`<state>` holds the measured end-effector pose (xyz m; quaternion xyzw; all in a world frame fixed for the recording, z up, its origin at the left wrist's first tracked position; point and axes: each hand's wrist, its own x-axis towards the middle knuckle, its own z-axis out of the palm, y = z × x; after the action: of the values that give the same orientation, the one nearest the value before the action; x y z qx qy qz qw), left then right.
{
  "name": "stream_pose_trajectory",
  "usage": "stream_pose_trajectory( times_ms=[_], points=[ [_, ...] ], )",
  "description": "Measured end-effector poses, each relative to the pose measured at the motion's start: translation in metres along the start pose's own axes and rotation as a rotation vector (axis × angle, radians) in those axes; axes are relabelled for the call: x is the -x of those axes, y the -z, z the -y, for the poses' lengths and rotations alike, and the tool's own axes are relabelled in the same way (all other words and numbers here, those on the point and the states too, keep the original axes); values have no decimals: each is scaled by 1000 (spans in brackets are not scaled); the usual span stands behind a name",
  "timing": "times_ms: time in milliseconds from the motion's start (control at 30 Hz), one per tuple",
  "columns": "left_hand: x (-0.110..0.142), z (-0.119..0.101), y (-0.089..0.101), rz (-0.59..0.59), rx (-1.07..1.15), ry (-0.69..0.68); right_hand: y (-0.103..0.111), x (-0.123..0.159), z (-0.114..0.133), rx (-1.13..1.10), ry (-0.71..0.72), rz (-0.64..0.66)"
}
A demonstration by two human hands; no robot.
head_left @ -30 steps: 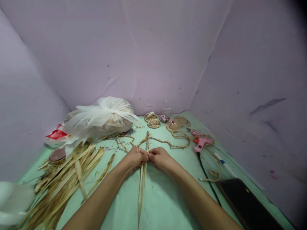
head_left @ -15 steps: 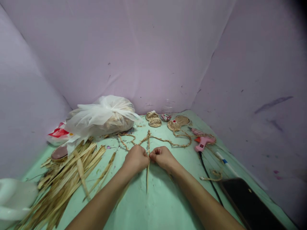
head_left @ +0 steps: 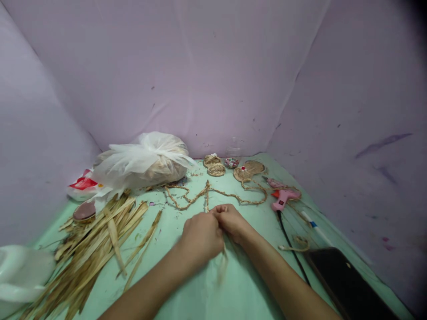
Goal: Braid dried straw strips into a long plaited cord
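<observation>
Both hands meet in the middle, close together over the green table. My right hand pinches the near end of a thin braided cord of dry plant fibre. My left hand is closed just in front of it, on loose fibre strands that hang blurred below the fingers. The fingertips of the left hand are hidden from me. Beyond the hands the cord runs away to a joined point, from where twisted lengths spread left and right on the table.
Left lie a heap of dry fibre strips, a tied white plastic bag and a white container. Right are a pink glue gun, a marker and a black phone. Woven pieces and a bead jar stand at the back.
My left hand has moved right and nearer to me, in front of the right hand. The strands have swung right with it. My right hand stays nearly in place.
</observation>
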<state>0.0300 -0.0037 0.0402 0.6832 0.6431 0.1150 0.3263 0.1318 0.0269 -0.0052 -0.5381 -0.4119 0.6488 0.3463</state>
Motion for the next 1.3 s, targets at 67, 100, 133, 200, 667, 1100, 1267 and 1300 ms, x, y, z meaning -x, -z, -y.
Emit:
stream_pose_trajectory(
  times_ms=[67,100,133,200,667,1100,1267,1300],
  points=[
    [-8,6,16,-136,-4,-7,3,1,2,10,-8,37],
    [-12,9,22,-186,81,36,4,1,2,11,-13,54],
    [-16,12,26,-181,216,111,5,2,3,13,-18,73],
    [-23,17,26,-55,523,247,7,3,4,9,-18,100],
    [-39,30,-5,73,354,249,9,4,3,986,459,-41],
    [-37,29,-11,-9,563,266,-31,49,26,1413,240,-161],
    [-30,24,0,68,611,214,-42,54,21,1423,245,-78],
    [-30,25,3,87,616,204,-39,54,22,1405,256,-75]
  ],
)
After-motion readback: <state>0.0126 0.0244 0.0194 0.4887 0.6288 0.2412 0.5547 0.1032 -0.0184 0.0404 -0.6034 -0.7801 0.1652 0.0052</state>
